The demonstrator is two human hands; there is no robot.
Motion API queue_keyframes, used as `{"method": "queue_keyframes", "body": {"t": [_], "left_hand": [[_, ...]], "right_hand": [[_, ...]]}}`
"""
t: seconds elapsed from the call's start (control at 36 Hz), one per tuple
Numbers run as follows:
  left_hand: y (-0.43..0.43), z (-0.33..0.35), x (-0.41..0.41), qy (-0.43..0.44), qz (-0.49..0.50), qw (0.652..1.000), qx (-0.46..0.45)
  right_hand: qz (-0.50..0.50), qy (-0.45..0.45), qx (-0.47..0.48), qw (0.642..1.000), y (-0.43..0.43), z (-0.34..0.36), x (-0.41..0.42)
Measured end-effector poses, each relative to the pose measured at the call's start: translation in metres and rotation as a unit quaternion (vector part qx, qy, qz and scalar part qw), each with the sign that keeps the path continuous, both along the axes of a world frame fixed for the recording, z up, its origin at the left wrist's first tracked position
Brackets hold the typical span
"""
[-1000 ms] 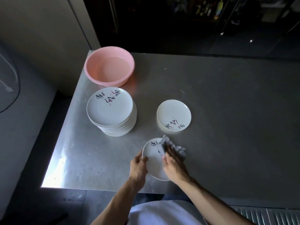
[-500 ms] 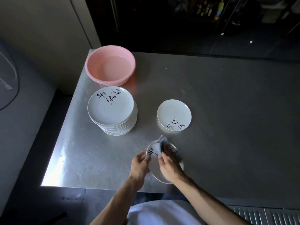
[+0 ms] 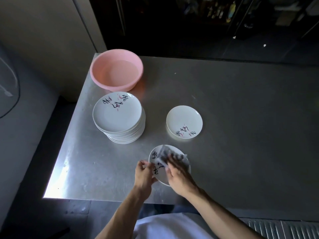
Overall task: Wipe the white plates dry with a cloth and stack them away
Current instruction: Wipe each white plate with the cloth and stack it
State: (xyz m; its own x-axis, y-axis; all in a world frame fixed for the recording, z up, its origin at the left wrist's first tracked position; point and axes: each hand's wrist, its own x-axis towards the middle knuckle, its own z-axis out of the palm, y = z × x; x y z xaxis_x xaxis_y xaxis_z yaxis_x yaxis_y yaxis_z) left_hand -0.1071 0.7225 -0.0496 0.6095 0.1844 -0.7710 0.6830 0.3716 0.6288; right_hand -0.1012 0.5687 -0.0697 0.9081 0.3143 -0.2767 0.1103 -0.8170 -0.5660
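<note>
The round plastic basin (image 3: 103,64) is pink, the crumpled cloth (image 3: 164,153) grey. The round white plates (image 3: 117,116) bear black lettering and pink strokes.

Cloth (image 3: 164,153), apparently, on near plate (image 3: 161,178); stack (image 3: 119,116) behind-left.

Motion-blurred cloth (image 3: 164,153), right part of plate (image 3: 158,167) hidden beneath right hand (image 3: 179,176)
</note>
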Motion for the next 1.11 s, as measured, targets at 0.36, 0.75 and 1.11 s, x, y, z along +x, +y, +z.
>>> {"method": "queue_keyframes", "body": {"t": [0.36, 0.75, 1.11], "left_hand": [[-0.025, 0.025, 0.006, -0.063, -0.024, 0.991, -0.119], [0.002, 0.002, 0.015, -0.017, 0.007, 0.996, -0.082], [0.006, -0.010, 0.010, 0.000, -0.028, 0.996, -0.085]], "right_hand": [[-0.057, -0.058, 0.081, 0.993, 0.011, 0.033, -0.001], [-0.433, 0.035, 0.429, 0.792, -0.017, 0.063, 0.042], [-0.395, -0.068, 0.192, 0.896, -0.029, 0.033, 0.036]]}}
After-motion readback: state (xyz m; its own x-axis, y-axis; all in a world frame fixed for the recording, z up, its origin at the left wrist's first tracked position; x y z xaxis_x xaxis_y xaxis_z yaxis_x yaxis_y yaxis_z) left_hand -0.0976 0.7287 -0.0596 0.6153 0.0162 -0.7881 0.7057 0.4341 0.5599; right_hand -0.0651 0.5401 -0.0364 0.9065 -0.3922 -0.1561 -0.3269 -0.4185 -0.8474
